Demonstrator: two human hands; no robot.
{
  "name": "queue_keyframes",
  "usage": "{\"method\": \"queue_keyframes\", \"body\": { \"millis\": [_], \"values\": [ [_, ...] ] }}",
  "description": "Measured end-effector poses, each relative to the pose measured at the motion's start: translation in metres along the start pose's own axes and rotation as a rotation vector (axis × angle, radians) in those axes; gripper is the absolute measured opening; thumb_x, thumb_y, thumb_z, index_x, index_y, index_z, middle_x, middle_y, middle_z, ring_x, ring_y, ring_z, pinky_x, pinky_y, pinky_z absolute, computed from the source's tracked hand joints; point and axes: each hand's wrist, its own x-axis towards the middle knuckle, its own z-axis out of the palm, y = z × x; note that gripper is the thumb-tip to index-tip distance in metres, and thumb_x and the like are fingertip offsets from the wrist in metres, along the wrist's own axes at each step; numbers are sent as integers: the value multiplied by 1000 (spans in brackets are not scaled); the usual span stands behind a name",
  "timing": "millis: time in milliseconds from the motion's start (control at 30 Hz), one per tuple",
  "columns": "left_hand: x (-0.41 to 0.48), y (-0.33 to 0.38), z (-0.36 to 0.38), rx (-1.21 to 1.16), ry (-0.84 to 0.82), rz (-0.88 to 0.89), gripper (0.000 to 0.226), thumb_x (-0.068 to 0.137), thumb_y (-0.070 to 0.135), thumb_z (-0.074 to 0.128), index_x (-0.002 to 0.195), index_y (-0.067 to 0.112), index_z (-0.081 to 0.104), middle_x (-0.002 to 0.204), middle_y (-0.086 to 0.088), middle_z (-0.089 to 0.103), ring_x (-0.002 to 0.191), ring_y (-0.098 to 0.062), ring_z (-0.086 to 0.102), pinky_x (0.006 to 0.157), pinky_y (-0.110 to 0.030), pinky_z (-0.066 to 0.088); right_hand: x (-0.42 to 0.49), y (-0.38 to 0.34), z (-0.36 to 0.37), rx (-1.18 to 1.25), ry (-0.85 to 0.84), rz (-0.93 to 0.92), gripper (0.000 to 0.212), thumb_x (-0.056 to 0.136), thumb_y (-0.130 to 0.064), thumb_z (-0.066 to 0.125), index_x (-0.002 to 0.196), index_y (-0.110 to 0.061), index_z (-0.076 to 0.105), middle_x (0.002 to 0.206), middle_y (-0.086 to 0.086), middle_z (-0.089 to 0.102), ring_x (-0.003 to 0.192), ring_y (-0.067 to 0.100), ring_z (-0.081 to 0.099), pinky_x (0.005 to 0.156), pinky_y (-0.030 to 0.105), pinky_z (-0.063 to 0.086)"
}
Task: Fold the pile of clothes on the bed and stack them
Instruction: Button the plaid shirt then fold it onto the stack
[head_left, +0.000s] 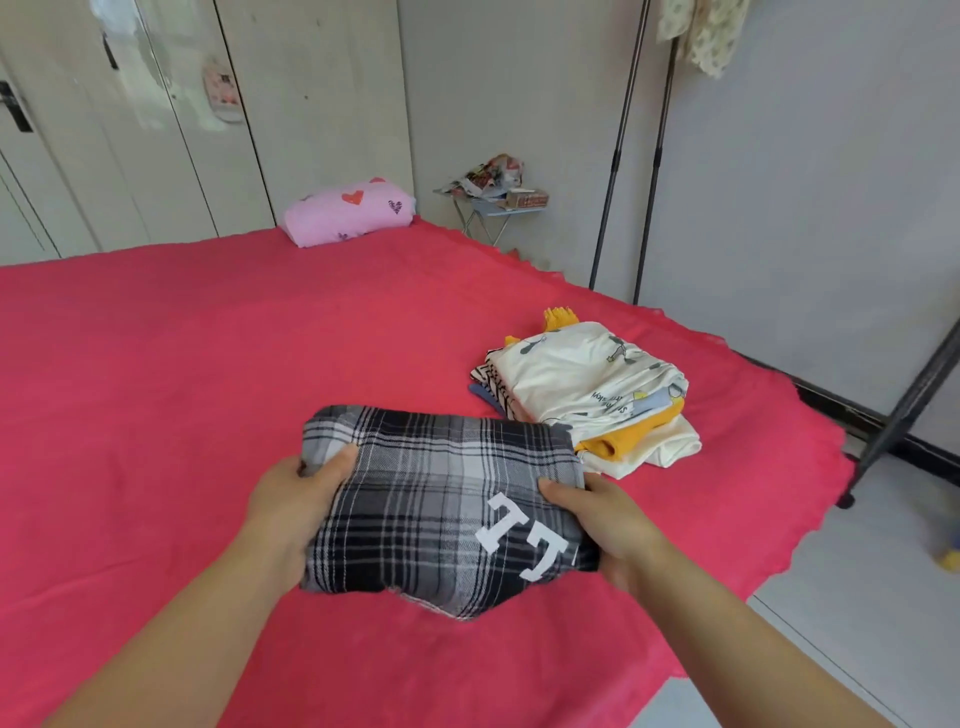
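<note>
1. The person holds a folded black, grey and white plaid flannel garment (447, 499) by its two short ends, above the near part of the red bedspread (208, 364). Holding both ends likely keeps the folds from slipping open.
2. The left hand (296, 499) grasps the left end, thumb on top and fingers tucked beneath. The right hand (608, 525) clasps the right end the same way.
3. The bundle appears lifted off the bed rather than resting on it, though this cannot be told for certain.
4. A stack of folded clothes (587, 384) sits just beyond the bundle to the right, near the bed's right edge. It holds cream printed, striped and mustard-yellow pieces. The plaid bundle's far right corner almost reaches it, so the step in hand seems to be carrying the bundle over to add it on top.
5. The garment is a thick, roughly rectangular packet with large white block letters stitched on its near right. Its near edge sags in a loose, uneven point, so the fold is not fully tidy.
6. No unfolded clothes show elsewhere on the bed. A pink pillow with heart prints (348, 210) lies at the far end.
</note>
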Motion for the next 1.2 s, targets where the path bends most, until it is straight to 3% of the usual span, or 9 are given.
{"method": "queue_keyframes", "body": {
  "millis": [233,300,500,633,733,933,1067,1133,1200],
  "values": [
    [40,93,66,-44,-137,126,14,87,19,64,83,6,61,73,-11,66,45,-17,64,41,-27,53,34,-85,-31,104,94,-113,25,85,-13,65,108,-3,61,93,15,72,69,24,70,55,34,58],
    [55,121,92,-69,-190,179,13,87,19,64,83,8,62,76,-11,67,47,-16,65,45,-30,56,46,-112,-45,150,158,-186,29,85,-12,65,112,-2,59,92,16,71,67,24,70,58,37,58],
    [106,181,172,-34,-311,434,26,88,27,63,104,7,62,104,-16,68,82,-25,67,74,-36,56,70,-154,-78,283,361,-429,17,88,-14,62,104,-9,61,85,8,72,69,20,70,69,42,59],
    [143,177,219,467,-131,679,62,88,41,57,141,16,37,141,-9,46,126,-27,46,104,-40,39,110,-109,-82,396,595,-454,26,84,-21,67,107,-15,58,101,9,69,88,27,69,83,49,55],
    [145,118,247,714,-226,698,69,92,41,51,149,19,18,151,-7,31,137,-27,31,111,-43,29,136,-48,-66,407,690,-364,22,80,-18,70,96,-23,55,99,7,68,90,28,67,87,47,53],
    [126,27,276,1000,-384,559,71,89,63,35,148,36,7,158,1,-2,144,-30,-10,113,-58,8,143,-13,-73,236,645,-259,32,77,-12,71,105,-9,56,96,11,70,87,30,67,87,49,53],
    [129,24,277,935,-392,570,74,87,67,34,148,36,6,158,2,-6,143,-28,-17,113,-58,2,131,-30,-97,-59,753,-254,67,64,-39,80,117,-7,54,112,14,64,105,30,61,96,48,47],
    [134,23,277,921,-389,578,77,85,68,35,148,35,5,158,3,-6,143,-27,-17,113,-58,1,120,-50,-103,-344,968,-390,76,73,-34,75,135,-8,39,135,16,47,129,28,39,109,44,32],
    [136,22,279,920,-389,593,79,85,69,36,149,34,5,158,4,-6,143,-26,-17,112,-59,-1,114,-71,-101,-692,995,-693,65,84,-30,65,140,-12,37,142,12,40,136,26,29,113,41,24]
  ]
}}
